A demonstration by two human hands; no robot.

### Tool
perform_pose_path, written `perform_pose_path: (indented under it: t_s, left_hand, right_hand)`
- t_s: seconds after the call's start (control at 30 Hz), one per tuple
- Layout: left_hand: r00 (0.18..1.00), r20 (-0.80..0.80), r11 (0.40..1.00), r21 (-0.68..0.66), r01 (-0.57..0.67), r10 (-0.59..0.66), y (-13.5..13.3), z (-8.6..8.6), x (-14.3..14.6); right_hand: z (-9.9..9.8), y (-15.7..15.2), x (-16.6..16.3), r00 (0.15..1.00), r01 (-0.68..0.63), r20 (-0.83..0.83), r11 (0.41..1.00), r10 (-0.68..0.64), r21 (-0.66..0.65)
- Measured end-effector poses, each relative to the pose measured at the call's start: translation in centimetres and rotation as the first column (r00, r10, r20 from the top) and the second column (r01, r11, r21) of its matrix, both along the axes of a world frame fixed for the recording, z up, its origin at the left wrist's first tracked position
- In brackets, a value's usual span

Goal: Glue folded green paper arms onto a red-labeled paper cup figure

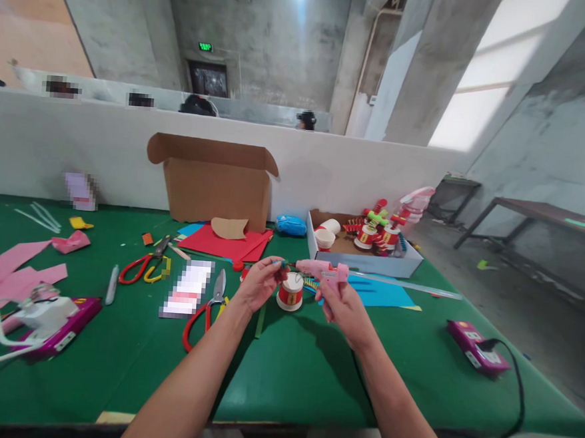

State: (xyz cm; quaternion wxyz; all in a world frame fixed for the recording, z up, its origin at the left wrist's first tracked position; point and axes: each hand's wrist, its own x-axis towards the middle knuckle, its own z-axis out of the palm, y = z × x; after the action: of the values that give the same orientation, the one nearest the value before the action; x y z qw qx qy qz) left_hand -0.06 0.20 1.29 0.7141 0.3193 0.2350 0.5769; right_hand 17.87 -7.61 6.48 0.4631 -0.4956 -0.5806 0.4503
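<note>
My right hand (335, 303) is closed around the handle of a pink glue gun (325, 272), whose nozzle points left. The nozzle tip is close to my left hand (264, 282), where the fingers pinch a small dark green piece (284, 265) too small to name. Below the nozzle an upturned paper cup (290, 292), white with a red band, stands on the table. A yellow-and-dark springy strip (310, 284) shows just right of the cup. Beside my left forearm lie red-handled scissors (211, 307), partly covered by the arm.
A white box (364, 261) at the back right holds cups and decorated cup figures. Red paper sheets (220, 244) and an open brown carton (217, 184) are behind my left hand. Purple power strips (478, 349) lie at both sides, with cords. A clear glue stick (408, 284) crosses blue paper.
</note>
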Motion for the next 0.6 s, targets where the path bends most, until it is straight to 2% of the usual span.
perform_pose_path:
  t_s: [0.13,0.37,0.6]
  left_hand:
    - [1.000,-0.001,1.000,-0.004,-0.007,0.007,-0.05,0.12,0.05]
    - [1.000,0.001,1.000,-0.007,-0.004,0.004,-0.08,0.10,0.14]
    - [1.000,0.000,1.000,-0.015,-0.009,0.009,-0.02,0.05,0.17]
  right_hand:
    - [-0.05,-0.06,-0.02,0.999,0.039,-0.006,0.999,-0.039,-0.001]
    - [-0.09,0.02,-0.17,0.999,0.032,-0.034,0.999,-0.032,0.004]
    - [-0.79,0.08,0.21,0.999,0.044,0.024,0.999,-0.044,0.008]
